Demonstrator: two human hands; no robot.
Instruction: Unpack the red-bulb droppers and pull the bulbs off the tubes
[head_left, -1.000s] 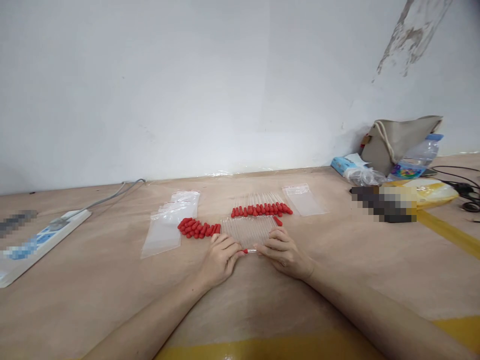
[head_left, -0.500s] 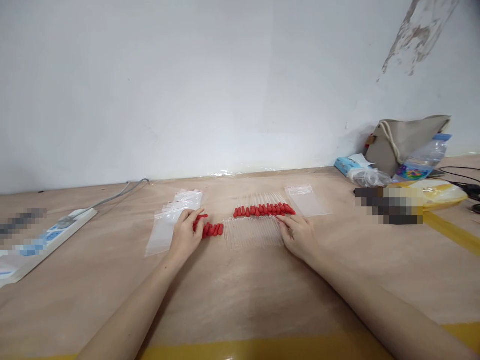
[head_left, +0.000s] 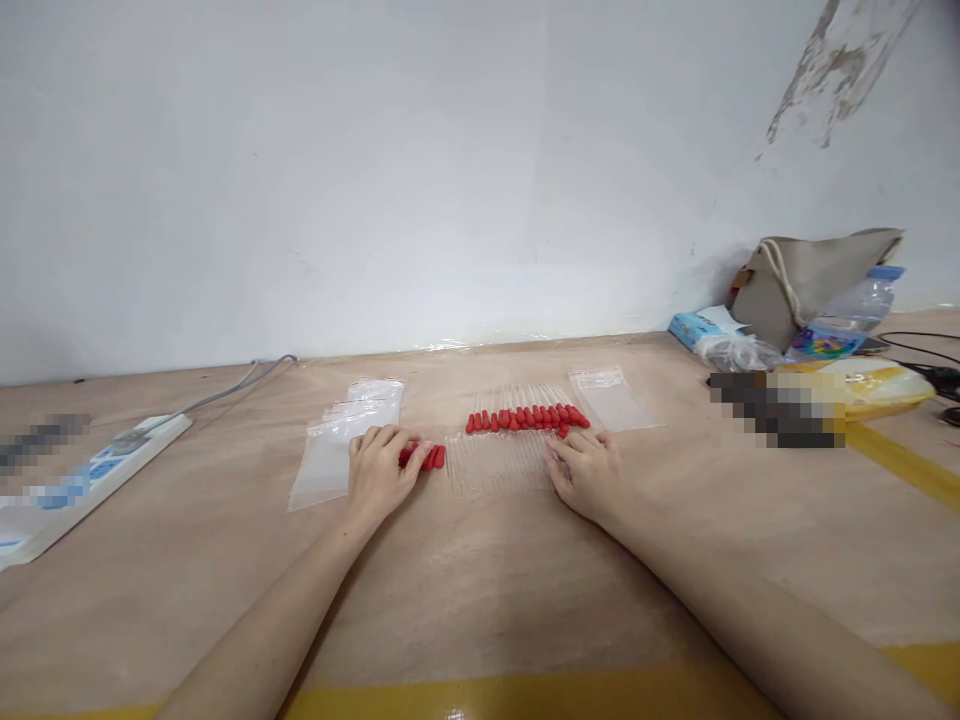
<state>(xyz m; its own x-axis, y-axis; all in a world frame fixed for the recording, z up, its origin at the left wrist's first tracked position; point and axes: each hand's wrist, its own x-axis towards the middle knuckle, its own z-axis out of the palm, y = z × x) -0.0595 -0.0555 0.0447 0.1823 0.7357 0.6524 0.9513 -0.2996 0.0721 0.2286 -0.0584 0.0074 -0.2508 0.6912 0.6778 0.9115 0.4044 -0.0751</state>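
Observation:
My left hand (head_left: 381, 468) lies curled over a small pile of red rubber dropper bulbs (head_left: 437, 457), its fingertips and thumb closed on one of them; most of the pile is hidden beneath it. My right hand (head_left: 589, 470) pinches a thin glass dropper tube at the right end of a row of clear glass tubes (head_left: 495, 465). Just past its fingertips a red bulb shows. Behind that row lie several droppers (head_left: 517, 418), side by side, red bulbs towards me and clear tubes pointing at the wall.
Clear zip bags (head_left: 322, 465) lie fanned out left of my left hand, and another zip bag (head_left: 611, 400) lies behind my right. A power strip (head_left: 112, 485) is far left. At right stand a tissue pack (head_left: 694, 330), a grey bag (head_left: 810, 280) and a plastic bottle (head_left: 847, 320).
My left hand has lowered and turned flatter over the red bulbs, covering more of them. My right hand has shifted slightly left, over the end of the tube row.

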